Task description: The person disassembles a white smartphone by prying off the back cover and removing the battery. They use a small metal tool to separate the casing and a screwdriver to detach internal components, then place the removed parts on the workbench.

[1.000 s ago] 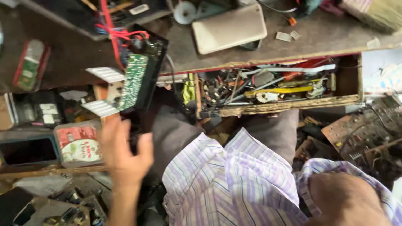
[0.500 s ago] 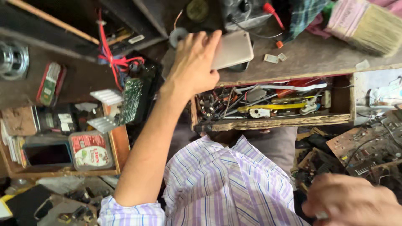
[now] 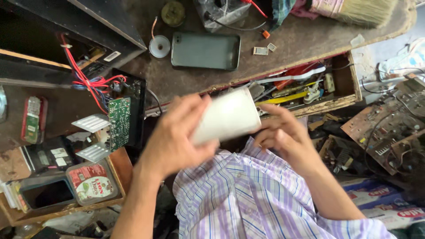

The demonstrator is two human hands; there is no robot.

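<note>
While we look down over our striped shirt [image 3: 261, 203], these lines run from biggest to smallest.
Workbench [image 3: 310, 40]: a worn brown top crosses the upper view; a grey phone-like slab [image 3: 206, 51] lies flat on it, well apart from our hands.
Open drawer [image 3: 349, 84]: set under the bench edge, crowded with tools, just beyond our fingers.
Circuit board [image 3: 118, 124]: green, upright at the left with red wires above it, apart from both hands.
Left hand [image 3: 175, 141]: fingers half curled, wrapped round the nearer end of the white block; we grip it firmly.
Right hand [image 3: 287, 139]: fingers bent and narrow, tips touching the block's far lower edge.
White block [image 3: 228, 116]: pale, rounded, blurred, held tilted between both hands, above our lap and in front of the drawer.
</note>
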